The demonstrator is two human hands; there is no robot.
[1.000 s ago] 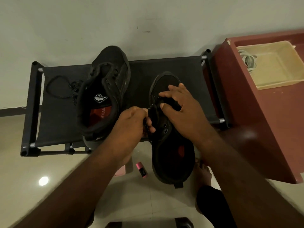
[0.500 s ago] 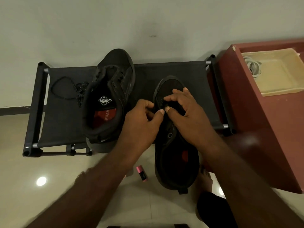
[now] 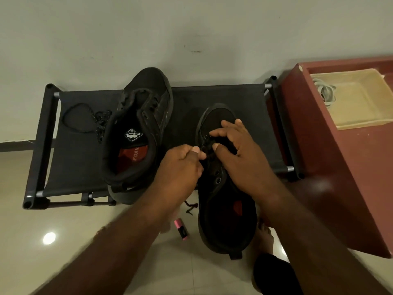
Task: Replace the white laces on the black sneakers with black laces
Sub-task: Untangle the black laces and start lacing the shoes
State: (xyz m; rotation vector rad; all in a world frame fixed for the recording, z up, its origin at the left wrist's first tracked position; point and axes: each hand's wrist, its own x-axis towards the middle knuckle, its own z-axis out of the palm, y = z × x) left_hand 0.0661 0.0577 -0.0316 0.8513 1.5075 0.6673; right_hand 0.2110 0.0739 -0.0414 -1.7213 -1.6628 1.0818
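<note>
The near sneaker [image 3: 225,220] lies with its toe on the bench [image 3: 234,96] and its heel out over the floor. The left hand [image 3: 180,165] has slid a little to the left, away from the right thumb. Its fingers curl and seem to pinch the black lace [image 3: 205,143], though dark on dark is hard to see. The right hand [image 3: 240,152] rests on the toe, fingers spread, thumb pressing down. The other sneaker [image 3: 138,133] sits to the left, with a spare lace [image 3: 85,120] beside it.
</note>
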